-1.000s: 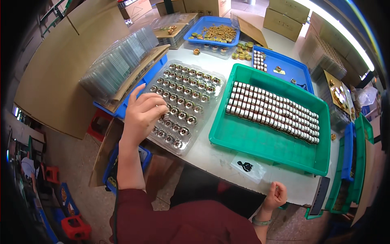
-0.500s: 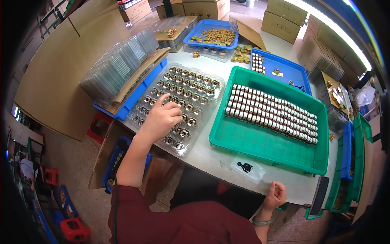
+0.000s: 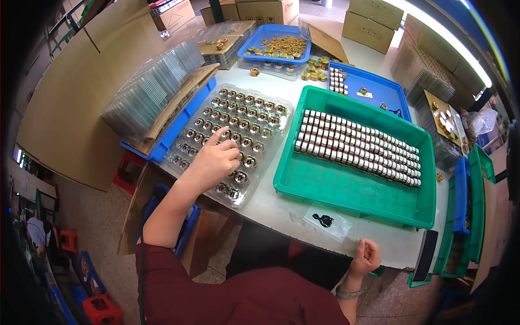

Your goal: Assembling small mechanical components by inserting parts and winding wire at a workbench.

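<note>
A clear plastic blister tray (image 3: 269,179) lies on the table to the left, its pockets filled with rows of small ring-shaped wire-wound coils (image 3: 245,125). Over its near middle is my left hand (image 3: 215,161), index finger stretched out toward the coils and the other fingers loosely bent. Nothing shows in that hand, though its palm is hidden. My right hand (image 3: 365,258) rests at the table's front edge with the fingers curled in and nothing visible in them. Beyond it stands a green tray (image 3: 346,192) with packed rows of white-and-dark cylindrical parts (image 3: 360,146).
Stacked clear trays (image 3: 154,89) lean on a blue tray (image 3: 162,150) at left. A blue tray of small brass-coloured pieces (image 3: 281,44) stands at the back, another blue tray (image 3: 390,89) behind the green one. A small plastic bag (image 3: 328,223) lies near the front edge, a dark flat device (image 3: 425,257) right.
The whole view has shifted slightly. My left hand stays over the coil tray, its index finger still stretched out. My right hand keeps its place and curled shape.
</note>
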Motion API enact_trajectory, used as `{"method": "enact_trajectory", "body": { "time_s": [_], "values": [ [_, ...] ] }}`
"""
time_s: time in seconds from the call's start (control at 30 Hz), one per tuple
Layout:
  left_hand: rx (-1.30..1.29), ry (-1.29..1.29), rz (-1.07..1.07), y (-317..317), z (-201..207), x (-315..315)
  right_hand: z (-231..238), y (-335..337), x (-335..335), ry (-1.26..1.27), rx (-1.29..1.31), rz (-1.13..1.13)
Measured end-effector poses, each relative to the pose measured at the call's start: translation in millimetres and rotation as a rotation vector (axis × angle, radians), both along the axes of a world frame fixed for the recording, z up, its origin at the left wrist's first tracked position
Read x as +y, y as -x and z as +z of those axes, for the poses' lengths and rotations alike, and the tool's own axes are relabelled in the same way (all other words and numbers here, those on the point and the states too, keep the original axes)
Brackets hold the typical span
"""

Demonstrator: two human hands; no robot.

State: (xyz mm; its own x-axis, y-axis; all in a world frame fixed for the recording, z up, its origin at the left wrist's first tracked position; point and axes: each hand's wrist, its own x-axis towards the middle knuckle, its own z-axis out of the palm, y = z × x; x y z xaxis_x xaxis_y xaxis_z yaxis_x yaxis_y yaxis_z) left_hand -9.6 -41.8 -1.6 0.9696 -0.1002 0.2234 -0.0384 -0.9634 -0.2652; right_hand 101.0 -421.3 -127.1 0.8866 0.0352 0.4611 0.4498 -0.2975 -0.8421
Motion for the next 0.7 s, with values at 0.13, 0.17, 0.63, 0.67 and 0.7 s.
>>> {"method": "enact_trajectory", "body": {
  "time_s": [0.13, 0.17, 0.63, 0.67, 0.7],
  "values": [
    [-0.004, 0.160, 0.025, 13, 9, -4, 0, 2, 1, -0.005, 0.003, 0.015],
    [-0.035, 0.257, 0.042, 15, 14, -7, 0, 1, 0, 0.000, 0.001, 0.016],
    [0.314, 0.832, -1.978, 63, 160, -74, 17, -3, 3, -0.073, -0.020, 0.052],
    [0.355, 0.847, -2.071, 56, 163, -78, 17, -4, 1, -0.081, -0.025, 0.071],
    [0.403, 0.857, -2.151, 51, 169, -81, 18, -5, 1, -0.097, -0.032, 0.099]
  ]
}}
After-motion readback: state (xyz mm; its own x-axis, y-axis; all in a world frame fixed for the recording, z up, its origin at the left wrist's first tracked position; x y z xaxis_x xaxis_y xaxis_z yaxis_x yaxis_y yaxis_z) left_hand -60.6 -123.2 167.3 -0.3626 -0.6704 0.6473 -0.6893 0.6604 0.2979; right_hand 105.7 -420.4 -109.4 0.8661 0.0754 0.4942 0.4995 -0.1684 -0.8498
